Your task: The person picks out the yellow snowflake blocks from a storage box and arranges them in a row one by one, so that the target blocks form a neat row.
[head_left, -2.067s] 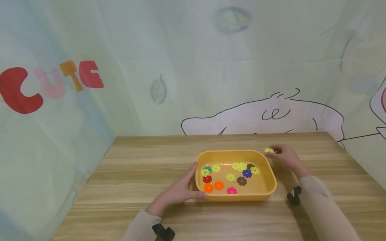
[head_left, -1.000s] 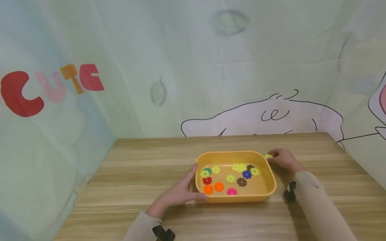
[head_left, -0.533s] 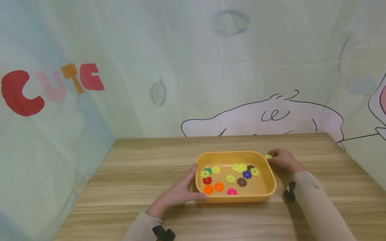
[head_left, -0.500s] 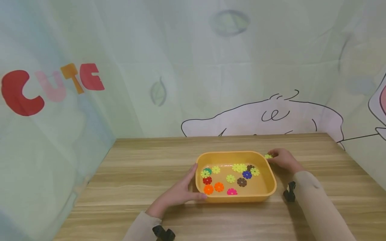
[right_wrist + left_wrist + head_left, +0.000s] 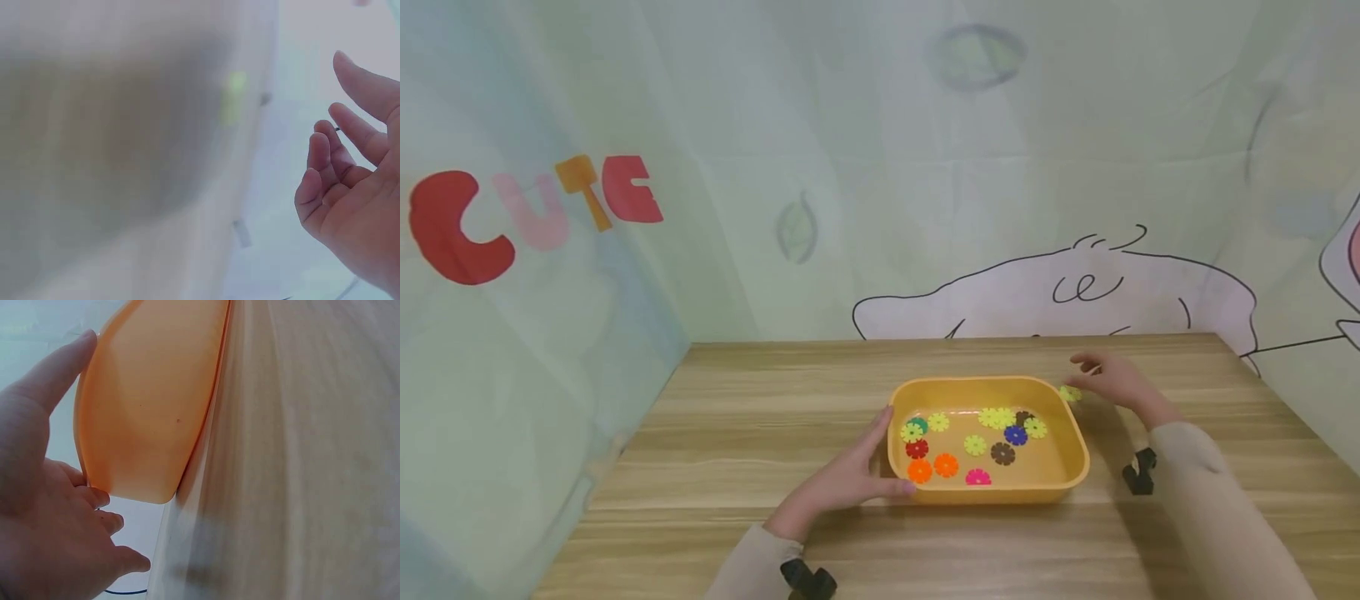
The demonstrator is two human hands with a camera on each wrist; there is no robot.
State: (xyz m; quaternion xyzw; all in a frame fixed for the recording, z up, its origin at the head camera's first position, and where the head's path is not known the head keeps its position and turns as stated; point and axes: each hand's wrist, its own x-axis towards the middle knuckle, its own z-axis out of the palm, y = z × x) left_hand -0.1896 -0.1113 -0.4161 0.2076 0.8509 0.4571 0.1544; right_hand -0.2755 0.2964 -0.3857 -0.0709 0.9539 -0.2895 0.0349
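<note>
An orange-yellow basket [image 5: 985, 495] stands on the wooden table. My left hand [image 5: 842, 479] grips its left end, thumb at the front corner and fingers along the side. In the left wrist view that hand [image 5: 50, 512] holds the basket wall [image 5: 150, 406]. Several flower-shaped discs lie inside, among them a blue one [image 5: 1016, 435] and a red one [image 5: 917, 448]. A yellow disc [image 5: 1072, 393] lies outside by the back right corner. Just above it is my right hand [image 5: 1116, 379], holding nothing. The right wrist view shows this hand [image 5: 362, 200] with loosely bent fingers, the yellow disc [image 5: 233, 100] blurred.
The wooden table [image 5: 760, 417] extends on both sides of the basket. Behind it hangs a pale printed curtain [image 5: 737, 167] with large coloured letters on the left. A dark wrist device [image 5: 808, 579] is on the left wrist, another [image 5: 1140, 472] on the right.
My right hand has let go of the yellow disc and lifted slightly up and to the right. The disc stays beside the basket. My left hand keeps its grip.
</note>
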